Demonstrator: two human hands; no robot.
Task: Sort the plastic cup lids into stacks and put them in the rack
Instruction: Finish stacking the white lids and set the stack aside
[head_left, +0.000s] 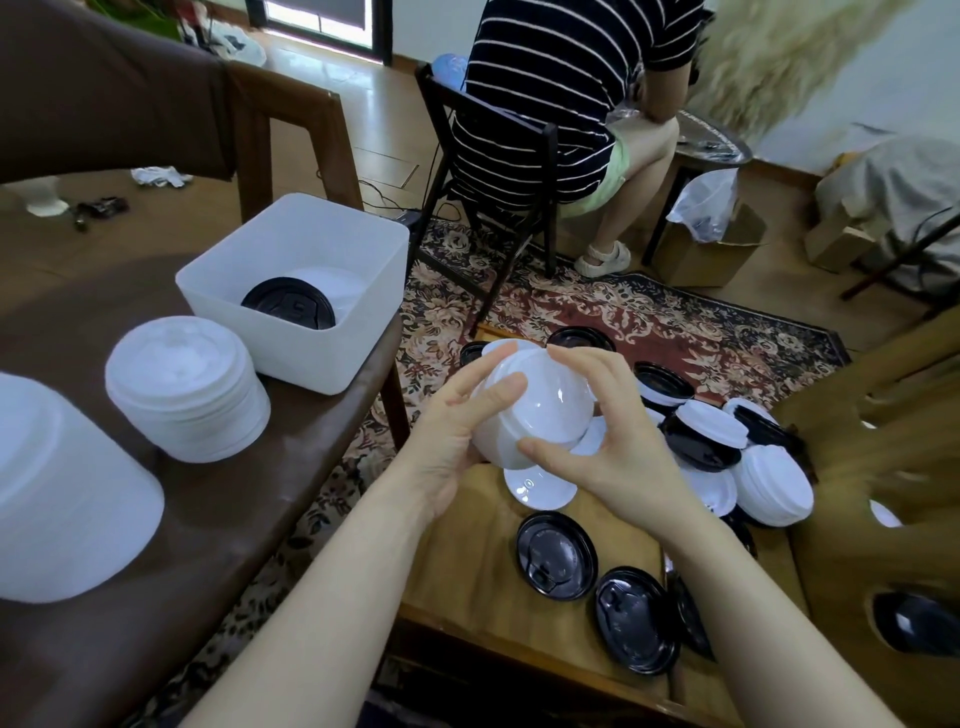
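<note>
Brown bench (218, 519) at my left carries a stack of white plastic lids (187, 389). Above loose black plastic lids (597, 587), my left hand (457, 441) and right hand (602, 441) hold a small white lid stack (540, 410), fingers curled round it. Beyond, a white plastic bin (301, 291).

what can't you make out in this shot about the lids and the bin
Head view, the only one:
- How many white lids are in the held stack: the left hand and right hand cover its edges.
- What lies in the white bin beyond one black lid: its near wall hides the floor.
- The white stack at far left: cut off by the frame edge.
- Embossed marks on the loose black lids: too small.
</note>
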